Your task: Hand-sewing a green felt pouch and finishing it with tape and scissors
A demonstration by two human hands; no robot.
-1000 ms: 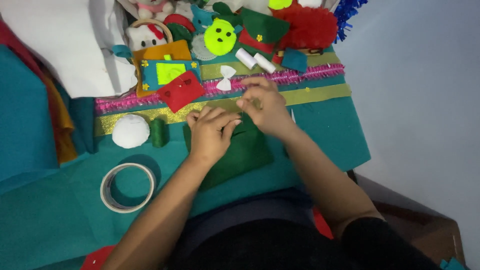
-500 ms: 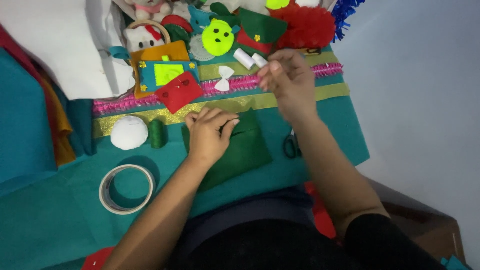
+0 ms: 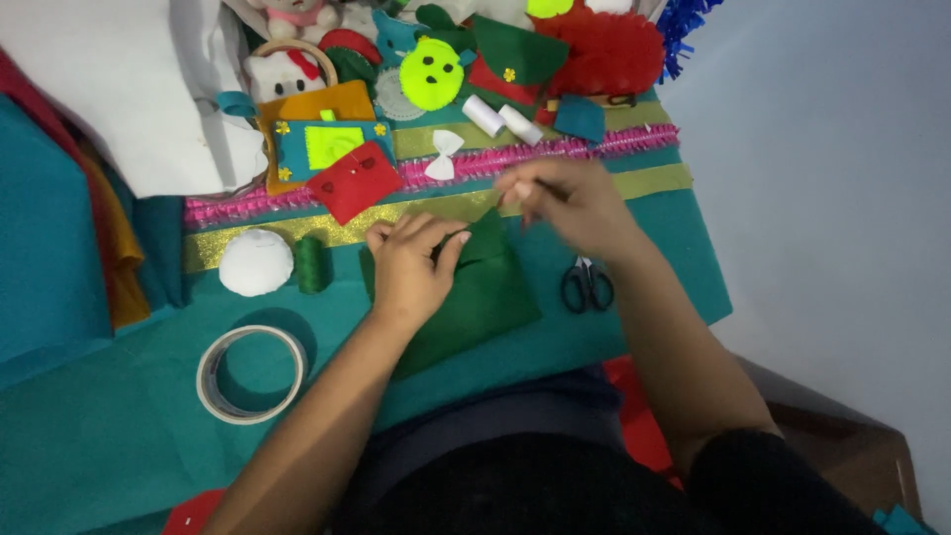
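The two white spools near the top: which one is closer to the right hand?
The right-side white spool, beside the teal felt piece, lies closer to the right hand than the left spool.

A single head-worn camera is looking steeply down from above the person's torso, facing forward across the teal work surface [image 3: 119, 436]. It is sitting close: both forearms are entering from the bottom edge, and the hands are occupying the frame's middle. The far clutter is filling the top edge. A pale wall [image 3: 832, 178] is bounding the right side.
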